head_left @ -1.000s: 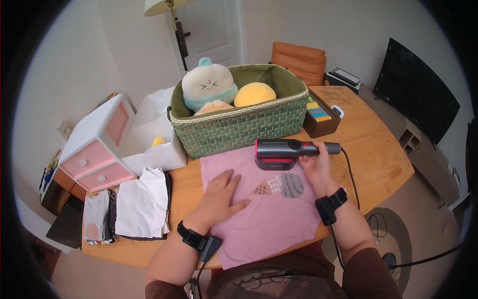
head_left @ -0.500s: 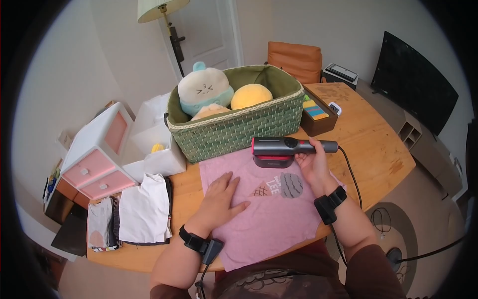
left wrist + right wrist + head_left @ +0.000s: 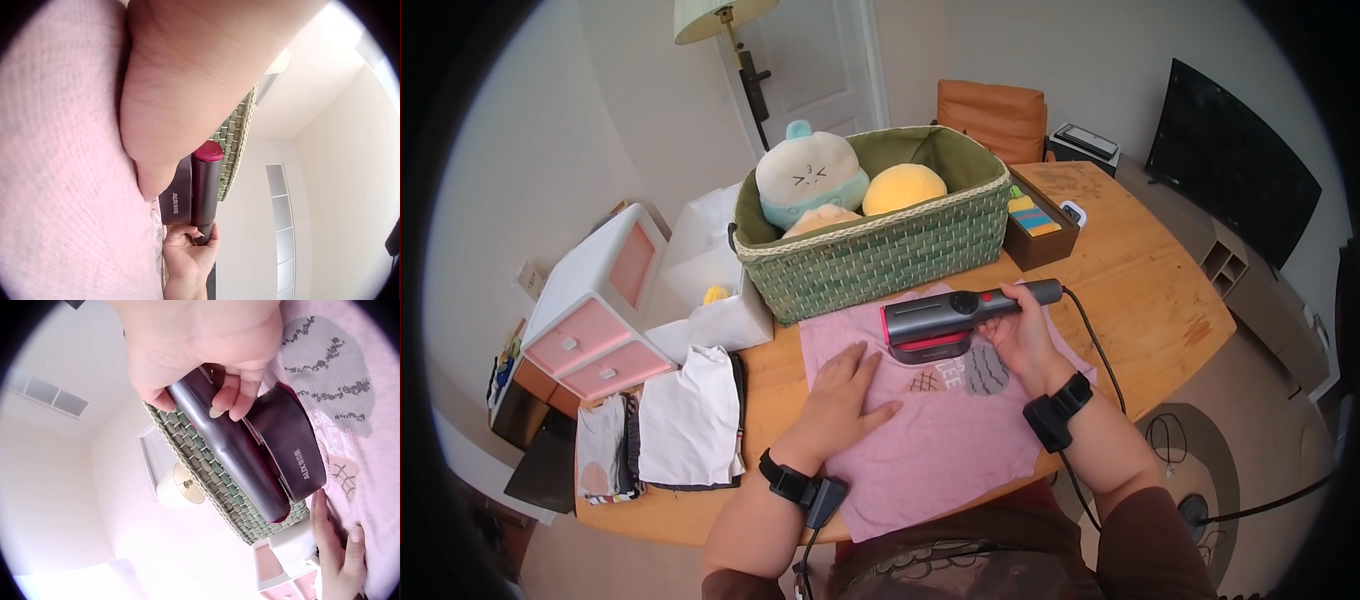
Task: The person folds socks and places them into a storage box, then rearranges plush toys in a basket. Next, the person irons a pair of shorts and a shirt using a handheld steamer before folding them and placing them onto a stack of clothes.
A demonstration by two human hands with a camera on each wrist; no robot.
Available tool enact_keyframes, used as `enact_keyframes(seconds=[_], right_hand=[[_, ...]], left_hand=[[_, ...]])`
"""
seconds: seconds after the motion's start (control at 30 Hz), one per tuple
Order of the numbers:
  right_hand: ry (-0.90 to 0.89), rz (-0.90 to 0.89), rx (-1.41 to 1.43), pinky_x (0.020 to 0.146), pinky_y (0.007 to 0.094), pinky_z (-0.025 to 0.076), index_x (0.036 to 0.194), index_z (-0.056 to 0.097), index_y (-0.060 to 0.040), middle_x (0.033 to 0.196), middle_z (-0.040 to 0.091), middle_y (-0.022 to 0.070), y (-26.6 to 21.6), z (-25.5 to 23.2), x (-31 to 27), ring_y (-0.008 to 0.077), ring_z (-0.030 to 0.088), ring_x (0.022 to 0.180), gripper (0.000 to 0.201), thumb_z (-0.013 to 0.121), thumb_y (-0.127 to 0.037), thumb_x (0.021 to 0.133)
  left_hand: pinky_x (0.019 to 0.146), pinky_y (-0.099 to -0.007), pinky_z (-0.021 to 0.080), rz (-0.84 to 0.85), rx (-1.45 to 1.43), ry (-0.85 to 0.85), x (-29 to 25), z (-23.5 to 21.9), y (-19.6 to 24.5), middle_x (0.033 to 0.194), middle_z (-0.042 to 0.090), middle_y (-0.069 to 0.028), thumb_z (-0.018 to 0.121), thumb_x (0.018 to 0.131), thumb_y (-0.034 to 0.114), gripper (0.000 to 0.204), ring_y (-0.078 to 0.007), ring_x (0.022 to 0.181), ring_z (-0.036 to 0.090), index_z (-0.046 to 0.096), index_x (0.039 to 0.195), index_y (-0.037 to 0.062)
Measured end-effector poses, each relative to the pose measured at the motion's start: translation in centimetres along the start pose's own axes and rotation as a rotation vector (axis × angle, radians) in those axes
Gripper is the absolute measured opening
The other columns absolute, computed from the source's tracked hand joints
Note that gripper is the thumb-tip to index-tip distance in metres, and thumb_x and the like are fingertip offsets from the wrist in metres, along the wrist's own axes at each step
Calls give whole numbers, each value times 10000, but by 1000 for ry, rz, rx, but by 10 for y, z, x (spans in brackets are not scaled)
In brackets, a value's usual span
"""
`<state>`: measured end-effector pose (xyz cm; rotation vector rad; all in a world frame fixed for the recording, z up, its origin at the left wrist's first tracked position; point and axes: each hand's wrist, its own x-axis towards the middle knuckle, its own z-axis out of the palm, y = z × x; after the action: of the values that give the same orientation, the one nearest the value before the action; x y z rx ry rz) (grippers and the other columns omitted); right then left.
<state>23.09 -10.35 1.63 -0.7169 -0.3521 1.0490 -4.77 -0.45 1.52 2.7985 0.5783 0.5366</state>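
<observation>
A pink shirt point(image 3: 940, 455) with an ice-cream print lies spread on the wooden table's near side. My left hand point(image 3: 840, 395) rests on its left part, fingers stretched out and thumb apart. My right hand point(image 3: 1025, 335) grips the handle of a dark grey handheld garment steamer point(image 3: 935, 315) with red trim. In the right wrist view, thumb and fingers wrap the handle of the steamer point(image 3: 228, 447), and its broad head lies close along the cloth. That head overlaps the upper edge of the print in the head view. The power cord point(image 3: 1105, 355) runs down past my right wrist.
A green woven basket point(image 3: 880, 265) with plush toys stands just behind the shirt. Folded clothes point(image 3: 690, 420), a pink-and-white drawer unit point(image 3: 595, 310) and a white box point(image 3: 735, 325) are at left. A brown box point(image 3: 1045, 250) sits right of the basket.
The steamer, held in my right hand, has moved left and toward me over the shirt and now slants, head lower left. My left hand stays in place on the cloth.
</observation>
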Motion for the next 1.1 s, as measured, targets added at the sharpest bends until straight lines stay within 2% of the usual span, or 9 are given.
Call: enact_keyframes(seconds=[0.07, 0.23, 0.37, 0.53, 0.67, 0.87, 0.97, 1.1], right_hand=[[18, -15, 6, 649, 317, 483, 862, 578, -74, 738, 616, 53, -1, 1, 0, 164, 556, 654, 213, 596, -282, 907], [173, -88, 91, 676, 313, 479, 882, 578, -70, 733, 609, 50, -1, -5, 6, 159, 543, 648, 214, 631, -277, 890], [174, -124, 111, 692, 322, 490, 889, 577, -68, 744, 609, 56, -1, -6, 7, 160, 544, 653, 208, 641, -266, 895], [138, -182, 161, 729, 341, 503, 890, 574, -62, 755, 603, 57, -1, -10, 11, 164, 548, 681, 184, 639, -232, 916], [89, -195, 178, 761, 323, 496, 921, 569, -71, 773, 610, 50, -3, -11, 12, 162, 554, 707, 182, 636, -241, 922], [119, -184, 191, 703, 327, 503, 898, 564, -81, 776, 627, 62, -9, -11, 11, 170, 561, 670, 174, 643, -236, 911], [143, -192, 150, 704, 323, 489, 870, 574, -95, 741, 603, 38, -12, -10, 10, 164, 559, 677, 182, 637, -263, 898], [160, -155, 165, 645, 309, 471, 854, 562, -122, 756, 620, 40, -12, -7, 4, 172, 566, 653, 174, 629, -283, 864]], left_hand=[[1116, -462, 323, 7, 1, 4, 0, 0, -1, 1430, 403, -270, 684, 847, 434, 733, -432, 1316, 394, 469, 1365, -38], [1121, -449, 323, -6, -6, -11, 0, -1, 0, 1461, 382, -252, 700, 840, 404, 755, -414, 1343, 381, 423, 1415, 1], [1144, -467, 288, -12, -46, -11, 1, -3, 2, 1480, 362, -252, 698, 840, 411, 765, -418, 1364, 358, 415, 1424, 5], [1182, -515, 192, -28, -7, -36, 0, -1, 2, 1535, 296, -251, 675, 855, 447, 780, -439, 1421, 278, 401, 1442, 12], [1182, -513, 191, -45, 28, -67, 0, 0, 0, 1540, 291, -257, 655, 867, 465, 780, -445, 1426, 269, 397, 1447, 12], [1184, -508, 187, -52, 25, -77, -1, 1, 0, 1535, 299, -261, 640, 874, 480, 776, -448, 1423, 273, 405, 1442, 7], [1184, -510, 188, -38, 29, -66, 0, 0, 0, 1532, 306, -258, 639, 874, 482, 772, -437, 1423, 280, 411, 1437, 6], [1181, -508, 190, -43, 39, -61, 0, 0, 0, 1521, 321, -261, 625, 877, 495, 764, -411, 1427, 286, 427, 1424, 0]])
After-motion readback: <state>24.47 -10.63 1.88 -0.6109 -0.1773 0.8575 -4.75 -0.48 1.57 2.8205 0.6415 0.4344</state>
